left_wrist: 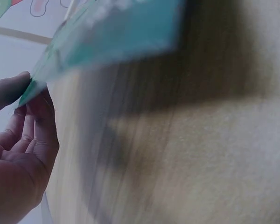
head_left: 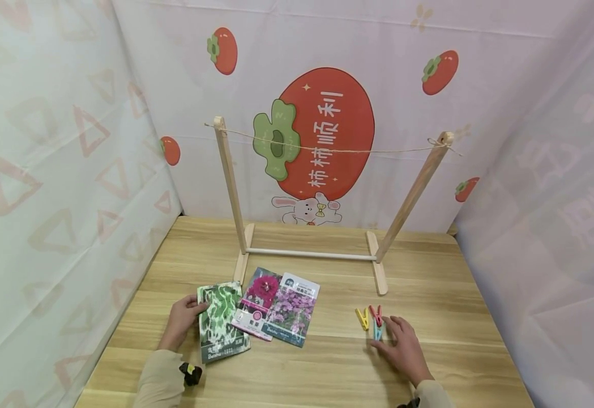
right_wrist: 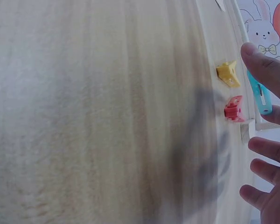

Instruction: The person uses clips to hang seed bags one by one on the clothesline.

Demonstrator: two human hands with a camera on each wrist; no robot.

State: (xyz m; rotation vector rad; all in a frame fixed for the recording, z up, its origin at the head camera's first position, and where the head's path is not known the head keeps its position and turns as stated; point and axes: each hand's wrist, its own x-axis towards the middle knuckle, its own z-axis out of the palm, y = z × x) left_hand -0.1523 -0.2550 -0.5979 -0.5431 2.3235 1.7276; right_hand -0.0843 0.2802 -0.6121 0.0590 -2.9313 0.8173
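My left hand (head_left: 180, 322) pinches the left edge of a green seed packet (head_left: 221, 323) between thumb and fingers. The left wrist view shows this packet (left_wrist: 116, 44) tilted up off the table. Two more seed packets lie overlapping beside it, one with a magenta flower (head_left: 263, 288) and one with purple flowers (head_left: 291, 309). At the right, my right hand (head_left: 405, 350) holds a light blue clothespin (right_wrist: 260, 93) between thumb and index finger, the other fingers spread. Close by on the table are a yellow clothespin (head_left: 362, 319) and a red clothespin (head_left: 375, 315).
Behind the packets stands a wooden frame with a left post (head_left: 231, 190) and a right post (head_left: 414, 198). A thin string (head_left: 337, 151) is tied between their tops, and a white rod (head_left: 312, 254) joins them low down. Printed cloth (head_left: 398, 181) hangs around the wooden table (head_left: 327, 374).
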